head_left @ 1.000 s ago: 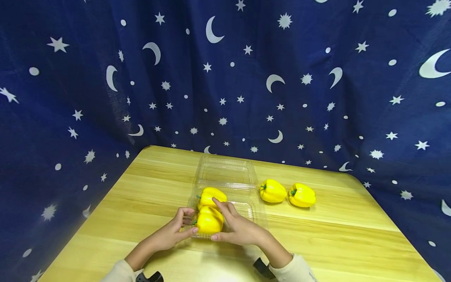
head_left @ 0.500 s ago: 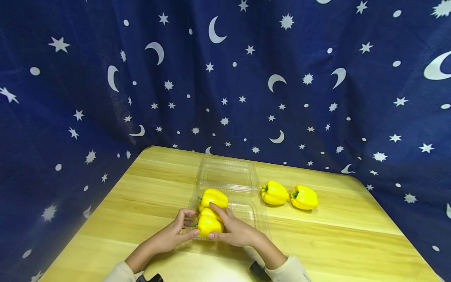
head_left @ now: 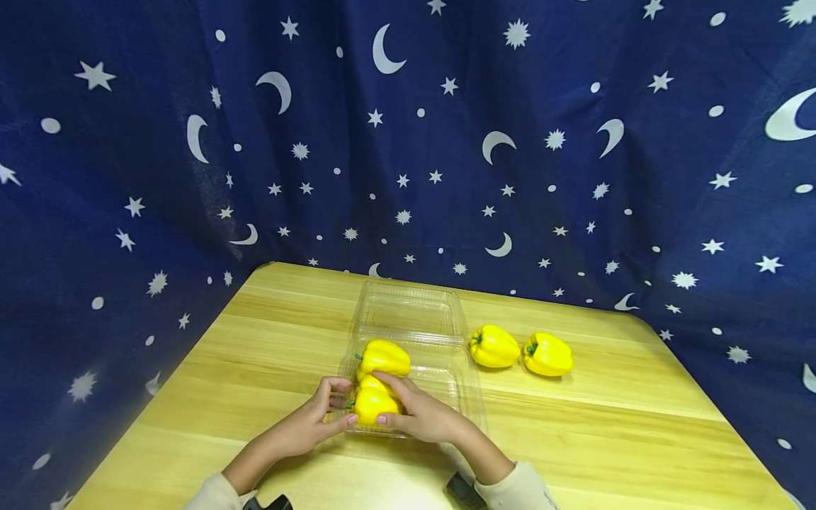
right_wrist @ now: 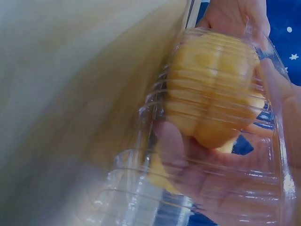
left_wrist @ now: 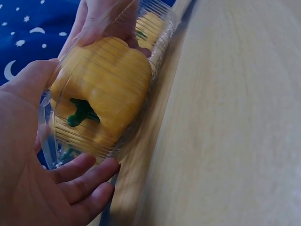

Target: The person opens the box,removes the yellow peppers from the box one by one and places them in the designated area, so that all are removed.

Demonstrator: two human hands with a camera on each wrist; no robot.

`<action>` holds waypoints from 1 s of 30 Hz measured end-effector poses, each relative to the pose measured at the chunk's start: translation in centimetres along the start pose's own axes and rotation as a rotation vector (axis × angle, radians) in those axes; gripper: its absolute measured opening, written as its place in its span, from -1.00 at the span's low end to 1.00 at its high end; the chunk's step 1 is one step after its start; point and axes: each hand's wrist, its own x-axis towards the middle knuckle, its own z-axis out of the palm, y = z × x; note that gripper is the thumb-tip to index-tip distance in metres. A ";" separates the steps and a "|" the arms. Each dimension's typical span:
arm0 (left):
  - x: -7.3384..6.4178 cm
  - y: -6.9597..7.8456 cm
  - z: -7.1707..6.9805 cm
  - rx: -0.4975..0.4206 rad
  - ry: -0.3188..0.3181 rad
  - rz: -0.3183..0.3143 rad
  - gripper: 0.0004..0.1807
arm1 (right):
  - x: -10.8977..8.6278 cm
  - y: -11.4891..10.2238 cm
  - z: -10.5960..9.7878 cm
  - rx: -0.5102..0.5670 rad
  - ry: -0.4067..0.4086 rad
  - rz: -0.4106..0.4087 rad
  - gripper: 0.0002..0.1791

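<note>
A clear plastic clamshell container (head_left: 443, 375) lies opened on the table. Two yellow bell peppers sit in the left part of its base. My right hand (head_left: 426, 418) reaches inside and holds the near bell pepper (head_left: 373, 401) between thumb and fingers, seen through the ribbed wall in the right wrist view. The far bell pepper (head_left: 385, 358) lies just behind it, stem to the left. My left hand (head_left: 309, 423) holds the container's front left corner from outside, thumb at the front wall and fingertips against the left side. The near pepper's green stem (left_wrist: 82, 113) faces this hand.
The container's lid (head_left: 411, 312) lies flat behind the base. To the right, on the wooden table (head_left: 605, 425), rest two more yellow bell peppers, one nearer the container (head_left: 494, 347) and one beyond it (head_left: 548, 354). A dark blue curtain (head_left: 433, 142) hangs behind and at the sides.
My right hand has shifted slightly left with the near bell pepper, and its index finger has drawn down off the far one. My left hand stays in place.
</note>
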 end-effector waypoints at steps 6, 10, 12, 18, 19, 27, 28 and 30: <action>0.0 0.1 0.0 -0.006 -0.002 -0.005 -0.39 | -0.3 -0.1 0.1 -0.024 0.022 -0.006 -0.32; 0.0 0.1 0.0 -0.016 -0.004 -0.016 -0.39 | -0.4 -0.2 0.0 -0.016 0.022 0.012 -0.34; 0.0 0.2 0.0 -0.021 -0.003 -0.024 -0.39 | -0.4 -0.2 0.0 -0.007 0.020 0.012 -0.34; 0.0 0.2 0.0 -0.014 0.002 -0.010 -0.40 | -0.3 0.0 -0.3 0.059 0.025 -0.028 -0.35; 0.0 0.2 0.0 -0.013 0.003 -0.004 -0.40 | -0.3 0.1 -0.4 0.072 0.028 -0.033 -0.34; -0.1 0.5 0.0 -0.003 0.003 -0.002 -0.40 | -0.4 0.3 -0.7 0.084 0.051 -0.058 -0.34; -0.1 0.5 0.0 -0.003 0.003 -0.004 -0.40 | -0.5 0.3 -0.8 0.078 0.054 -0.063 -0.34; -0.2 0.5 0.0 0.001 0.005 -0.011 -0.39 | -0.7 0.3 -0.9 0.065 0.060 -0.073 -0.35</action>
